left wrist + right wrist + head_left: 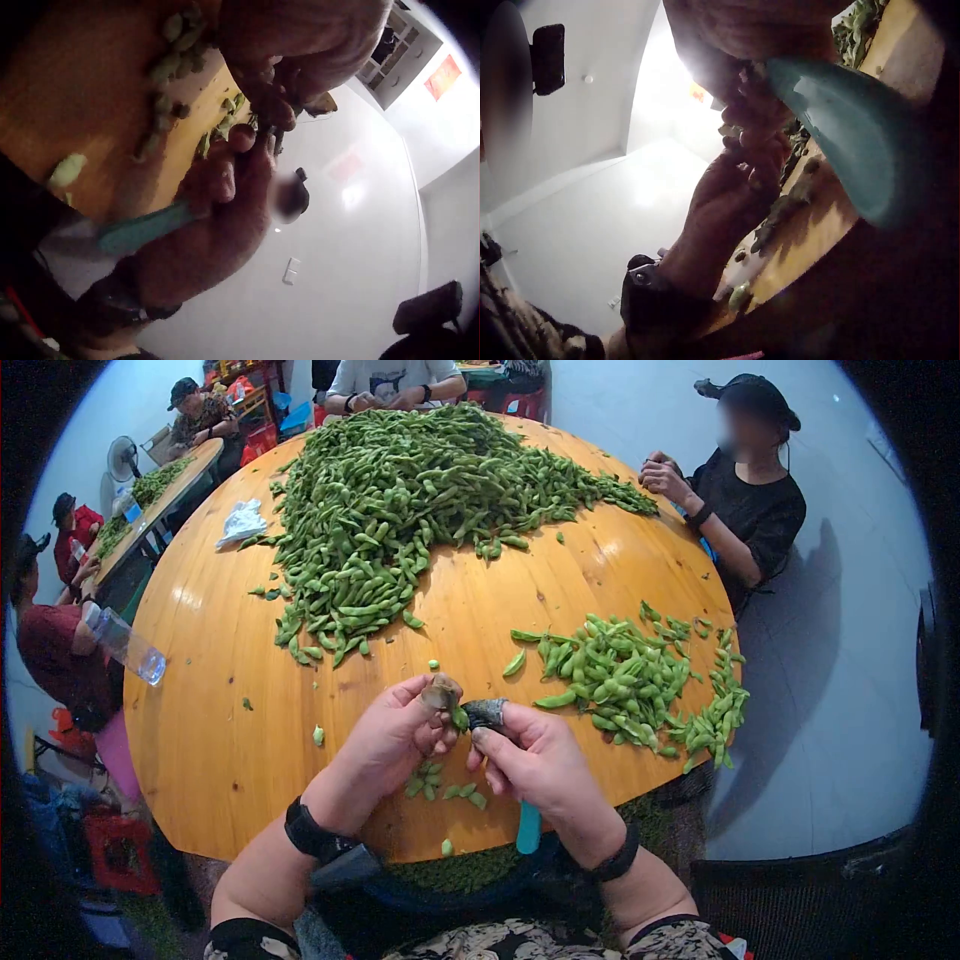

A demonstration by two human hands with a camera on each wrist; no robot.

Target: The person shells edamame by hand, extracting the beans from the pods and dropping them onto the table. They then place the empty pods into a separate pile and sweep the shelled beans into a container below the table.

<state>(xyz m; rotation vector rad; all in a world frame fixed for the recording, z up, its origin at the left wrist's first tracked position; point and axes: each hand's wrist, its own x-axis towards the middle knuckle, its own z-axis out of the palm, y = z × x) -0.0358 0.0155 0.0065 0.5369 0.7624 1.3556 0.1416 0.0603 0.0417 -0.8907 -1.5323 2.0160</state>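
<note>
A green pod [459, 719] is pinched between the fingertips of the left hand [385, 735], which has dark coverings on its thumb and finger. The right hand [540, 758], its index finger wrapped in dark material, meets the pod from the other side. A teal handle [528, 827] sticks out below the right palm, held in its curled fingers; its other end is hidden. The handle [142, 229] also shows under the right hand [217, 217] in the left wrist view. In the right wrist view the left hand [727, 199] touches the right hand's fingers. Shelled green beans [425, 780] lie below the hands.
A large pile of pods [400, 510] covers the far side of the round wooden table [220, 740]. A smaller heap [620, 675] lies at the right. At the left are a white tissue [241, 523] and a plastic bottle [130, 648]. Several people sit around.
</note>
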